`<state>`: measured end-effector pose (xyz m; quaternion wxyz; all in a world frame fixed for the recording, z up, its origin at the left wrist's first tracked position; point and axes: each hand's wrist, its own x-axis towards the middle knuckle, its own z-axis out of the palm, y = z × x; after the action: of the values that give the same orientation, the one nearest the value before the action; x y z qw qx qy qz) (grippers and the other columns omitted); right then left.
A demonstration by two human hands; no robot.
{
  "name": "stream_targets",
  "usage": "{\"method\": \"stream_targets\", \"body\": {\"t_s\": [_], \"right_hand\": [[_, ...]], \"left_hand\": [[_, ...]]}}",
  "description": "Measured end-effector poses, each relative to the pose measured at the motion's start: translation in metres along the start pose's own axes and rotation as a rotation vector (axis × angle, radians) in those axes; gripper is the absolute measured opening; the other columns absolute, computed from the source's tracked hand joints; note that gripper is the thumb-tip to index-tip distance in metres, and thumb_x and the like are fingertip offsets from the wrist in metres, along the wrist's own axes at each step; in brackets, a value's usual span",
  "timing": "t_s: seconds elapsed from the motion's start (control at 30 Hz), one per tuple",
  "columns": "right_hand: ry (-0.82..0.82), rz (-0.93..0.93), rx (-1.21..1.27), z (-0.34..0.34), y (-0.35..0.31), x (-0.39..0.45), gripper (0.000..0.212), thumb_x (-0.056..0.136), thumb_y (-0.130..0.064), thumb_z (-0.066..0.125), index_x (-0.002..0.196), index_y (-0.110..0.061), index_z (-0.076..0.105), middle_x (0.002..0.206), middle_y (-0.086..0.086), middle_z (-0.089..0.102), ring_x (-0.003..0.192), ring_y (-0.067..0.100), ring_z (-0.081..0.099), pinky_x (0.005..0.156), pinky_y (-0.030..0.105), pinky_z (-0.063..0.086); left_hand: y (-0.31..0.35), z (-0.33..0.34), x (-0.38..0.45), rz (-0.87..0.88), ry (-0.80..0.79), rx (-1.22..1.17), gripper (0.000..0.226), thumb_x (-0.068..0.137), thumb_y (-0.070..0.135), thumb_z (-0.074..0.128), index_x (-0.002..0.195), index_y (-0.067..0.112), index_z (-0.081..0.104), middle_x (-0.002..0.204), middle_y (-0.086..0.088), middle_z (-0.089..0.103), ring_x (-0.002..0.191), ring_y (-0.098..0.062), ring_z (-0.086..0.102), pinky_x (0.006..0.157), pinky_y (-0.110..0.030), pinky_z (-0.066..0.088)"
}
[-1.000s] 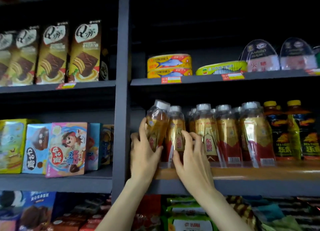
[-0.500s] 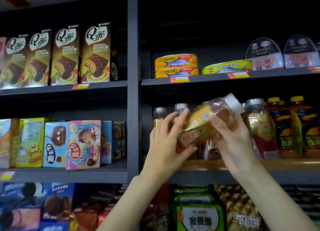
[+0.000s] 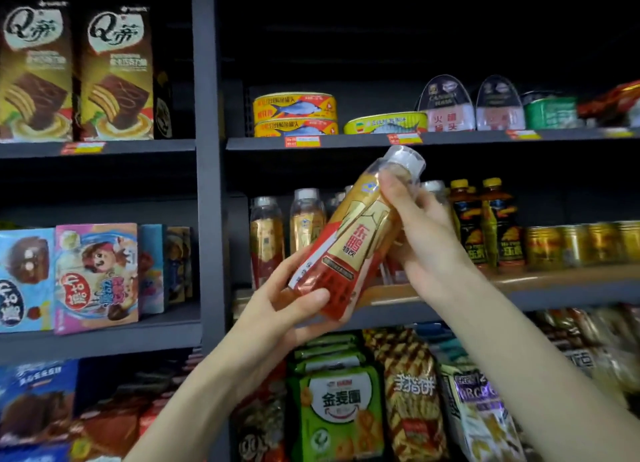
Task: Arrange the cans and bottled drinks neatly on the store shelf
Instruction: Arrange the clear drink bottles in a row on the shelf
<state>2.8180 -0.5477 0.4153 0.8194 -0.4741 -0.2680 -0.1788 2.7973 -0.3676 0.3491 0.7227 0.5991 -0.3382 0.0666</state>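
Both hands hold one gold-and-red drink bottle tilted in front of the wooden drinks shelf, cap up toward the right, clear of the shelf board. Left hand cups the bottle's base, thumb curled across the red label; right hand grips the neck, fingers wrapped just below the clear cap. Behind the held bottle, matching bottles stand upright on that shelf; right of it, dark yellow-capped bottles, then gold cans; fish tins on the shelf above.
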Motion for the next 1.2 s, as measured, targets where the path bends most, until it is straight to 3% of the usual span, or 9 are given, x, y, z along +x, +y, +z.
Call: {"method": "stream_targets", "body": {"t_s": [0.1, 0.2, 0.3, 0.43, 0.77, 0.93, 1.0, 1.07, 1.2], "right_hand": [[-0.06, 0.016, -0.148, -0.005, -0.004, -0.002, 0.052, 0.076, -0.044, 0.068, 0.12, -0.02, 0.054, 0.109, 0.004, 0.067, 0.098, 0.016, 0.066, 0.078, 0.034, 0.057], [-0.082, 0.07, -0.274, -0.008, -0.002, 0.0, 0.035, 0.086, -0.041, 0.062, 0.113, -0.02, 0.059, 0.108, 0.003, 0.068, 0.102, 0.019, 0.066, 0.086, 0.04, 0.056], [-0.117, 0.316, -0.06, -0.008, 0.004, -0.002, 0.041, 0.084, -0.035, 0.066, 0.119, -0.015, 0.058, 0.113, 0.013, 0.066, 0.103, 0.029, 0.065, 0.072, 0.041, 0.06], [-0.14, 0.482, 0.247, -0.008, 0.013, -0.007, 0.054, 0.077, -0.035, 0.069, 0.124, -0.009, 0.058, 0.114, 0.021, 0.067, 0.096, 0.036, 0.069, 0.061, 0.041, 0.059], [0.012, 0.299, 0.248, -0.006, 0.014, -0.007, 0.055, 0.071, -0.025, 0.074, 0.123, -0.015, 0.056, 0.117, 0.017, 0.064, 0.099, 0.033, 0.065, 0.061, 0.042, 0.06], [-0.148, 0.083, 0.144, -0.01, 0.014, -0.006, 0.075, 0.056, -0.025, 0.085, 0.124, -0.016, 0.056, 0.119, 0.014, 0.066, 0.098, 0.027, 0.069, 0.069, 0.034, 0.058], [-0.231, 0.082, 0.097, -0.016, 0.014, -0.005, 0.088, 0.047, -0.03, 0.092, 0.126, -0.018, 0.055, 0.118, 0.013, 0.067, 0.102, 0.028, 0.068, 0.073, 0.035, 0.058], [-0.246, 0.087, -0.004, -0.017, 0.013, -0.008, 0.072, 0.058, -0.028, 0.084, 0.124, -0.021, 0.056, 0.118, 0.012, 0.067, 0.101, 0.026, 0.068, 0.077, 0.036, 0.058], [-0.222, 0.196, -0.135, -0.007, 0.014, -0.016, 0.058, 0.067, -0.026, 0.071, 0.121, -0.012, 0.055, 0.105, 0.009, 0.072, 0.096, 0.023, 0.069, 0.075, 0.036, 0.059]], "left_hand": [[0.002, 0.002, -0.007, 0.063, 0.117, 0.144, 0.086, 0.047, 0.037, 0.092, 0.124, 0.028, 0.055, 0.118, -0.004, 0.066, 0.108, -0.02, 0.064, 0.082, -0.035, 0.055], [0.012, 0.004, -0.008, 0.295, 0.328, 0.577, 0.071, 0.061, 0.028, 0.088, 0.12, 0.04, 0.05, 0.113, 0.012, 0.064, 0.103, -0.005, 0.062, 0.084, -0.028, 0.054], [0.031, 0.009, -0.006, 0.483, 0.301, 0.746, 0.082, 0.067, 0.009, 0.083, 0.124, 0.043, 0.036, 0.116, 0.018, 0.054, 0.108, 0.001, 0.056, 0.087, -0.025, 0.053], [0.05, 0.02, -0.007, 0.645, 0.289, 0.848, 0.092, 0.06, 0.033, 0.079, 0.135, 0.038, 0.025, 0.122, 0.016, 0.05, 0.116, 0.003, 0.051, 0.086, -0.013, 0.048], [0.05, 0.003, -0.012, 0.344, 0.208, 0.698, 0.052, 0.061, 0.037, 0.072, 0.11, 0.031, 0.055, 0.114, 0.016, 0.06, 0.108, 0.007, 0.056, 0.08, -0.012, 0.05], [0.031, -0.006, -0.012, 0.075, 0.17, 0.518, 0.059, 0.064, 0.041, 0.078, 0.117, 0.028, 0.055, 0.105, 0.009, 0.069, 0.096, -0.005, 0.065, 0.079, -0.02, 0.054], [0.021, -0.004, -0.015, 0.111, 0.172, 0.513, 0.054, 0.059, 0.034, 0.078, 0.109, 0.031, 0.058, 0.097, 0.015, 0.071, 0.092, -0.003, 0.066, 0.076, -0.016, 0.051], [0.015, -0.004, -0.017, 0.183, 0.243, 0.598, 0.055, 0.055, 0.037, 0.078, 0.104, 0.037, 0.054, 0.098, 0.015, 0.071, 0.094, 0.0, 0.065, 0.077, -0.015, 0.051], [0.009, -0.012, -0.017, 0.37, 0.327, 1.074, 0.078, 0.064, 0.033, 0.083, 0.126, 0.039, 0.036, 0.124, 0.015, 0.049, 0.114, -0.003, 0.051, 0.092, -0.023, 0.05]]}}
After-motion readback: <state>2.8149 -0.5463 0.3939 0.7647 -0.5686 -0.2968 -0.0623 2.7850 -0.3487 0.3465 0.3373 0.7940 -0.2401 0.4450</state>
